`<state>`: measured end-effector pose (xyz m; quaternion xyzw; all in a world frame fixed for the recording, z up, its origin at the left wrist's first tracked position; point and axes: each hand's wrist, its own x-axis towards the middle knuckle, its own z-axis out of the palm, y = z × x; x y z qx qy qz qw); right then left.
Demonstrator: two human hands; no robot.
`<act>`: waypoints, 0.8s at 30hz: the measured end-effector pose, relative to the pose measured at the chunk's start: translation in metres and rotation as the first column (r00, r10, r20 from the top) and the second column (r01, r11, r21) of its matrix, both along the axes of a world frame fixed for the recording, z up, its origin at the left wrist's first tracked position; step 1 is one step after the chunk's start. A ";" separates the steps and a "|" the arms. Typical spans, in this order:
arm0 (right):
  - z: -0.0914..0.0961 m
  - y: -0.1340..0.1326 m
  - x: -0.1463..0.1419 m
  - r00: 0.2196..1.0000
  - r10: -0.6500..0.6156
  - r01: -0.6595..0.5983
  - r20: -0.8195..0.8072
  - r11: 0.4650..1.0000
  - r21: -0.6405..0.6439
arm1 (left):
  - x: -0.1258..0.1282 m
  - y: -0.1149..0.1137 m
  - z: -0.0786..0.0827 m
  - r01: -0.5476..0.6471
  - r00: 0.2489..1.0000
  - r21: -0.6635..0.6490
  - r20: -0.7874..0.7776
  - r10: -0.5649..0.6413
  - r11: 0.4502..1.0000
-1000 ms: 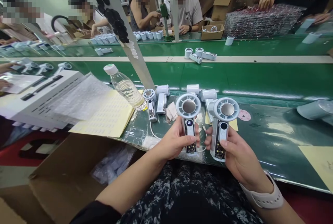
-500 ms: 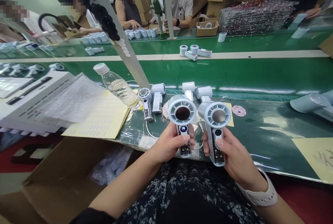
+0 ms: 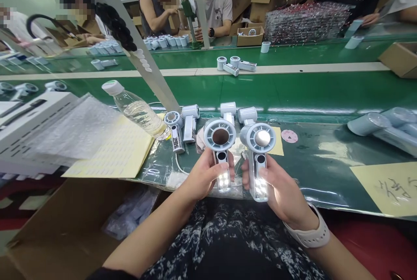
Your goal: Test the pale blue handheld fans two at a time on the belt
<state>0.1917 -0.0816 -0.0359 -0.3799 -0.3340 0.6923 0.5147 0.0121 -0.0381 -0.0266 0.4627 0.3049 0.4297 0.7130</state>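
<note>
My left hand (image 3: 206, 175) is closed round the handle of a light-blue handheld fan (image 3: 220, 135), its thumb on the handle's front. A second handheld fan (image 3: 260, 138) is gripped upright in my right hand (image 3: 284, 184), thumb also on the handle. White lights glow low on both handles, and the small round displays are dark. Behind them on the bench stand two more fans (image 3: 247, 115), partly hidden. To the left lie a fan with its front showing (image 3: 176, 132) and another turned away (image 3: 190, 123). A white cable runs behind my hands.
A water bottle (image 3: 137, 110) leans over yellow paper (image 3: 110, 154) at left. An open cardboard box (image 3: 48, 223) sits below the bench edge. More fans (image 3: 384, 126) lie at right. Across the green conveyor (image 3: 293, 91), co-workers sit among boxes and fan parts.
Lights have come on in both handles, and the left fan's display, which read 20, is dark. The whole view has shifted slightly; both hands keep their grip.
</note>
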 end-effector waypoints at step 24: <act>0.005 -0.002 0.001 0.987 -0.094 0.091 -0.127 0.996 -0.025 | 0.002 -0.004 -0.005 -0.012 0.999 -0.127 0.041 0.017 0.992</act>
